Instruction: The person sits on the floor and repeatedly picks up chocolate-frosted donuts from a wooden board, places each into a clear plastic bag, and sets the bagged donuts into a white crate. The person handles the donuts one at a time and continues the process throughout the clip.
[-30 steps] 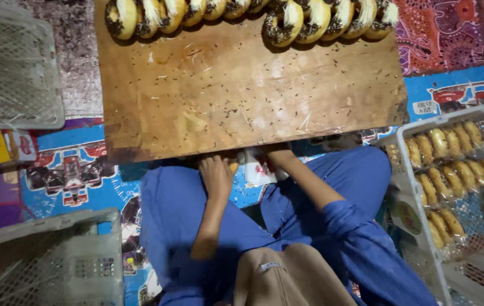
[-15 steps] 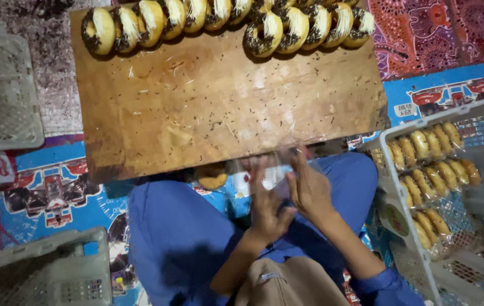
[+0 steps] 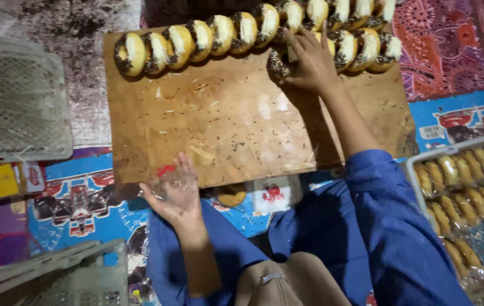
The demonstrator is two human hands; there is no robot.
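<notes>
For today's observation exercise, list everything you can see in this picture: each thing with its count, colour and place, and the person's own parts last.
Wooden board: one, brown, centre, strewn with dark sprinkles.
Doughnuts: a row, too overlapped to count, tan with white cream and chocolate sprinkles, along the board's far edge.
Empty crates: two, pale grey, one far left, one bottom left.
Crate of wrapped doughnuts: one, white, right edge.
Mat: patterned, blue and red, under everything.
Clear plastic bag: one, in the left hand.
Left hand: at the board's near edge, holding the bag.
Right hand: on a doughnut in the row.
</notes>
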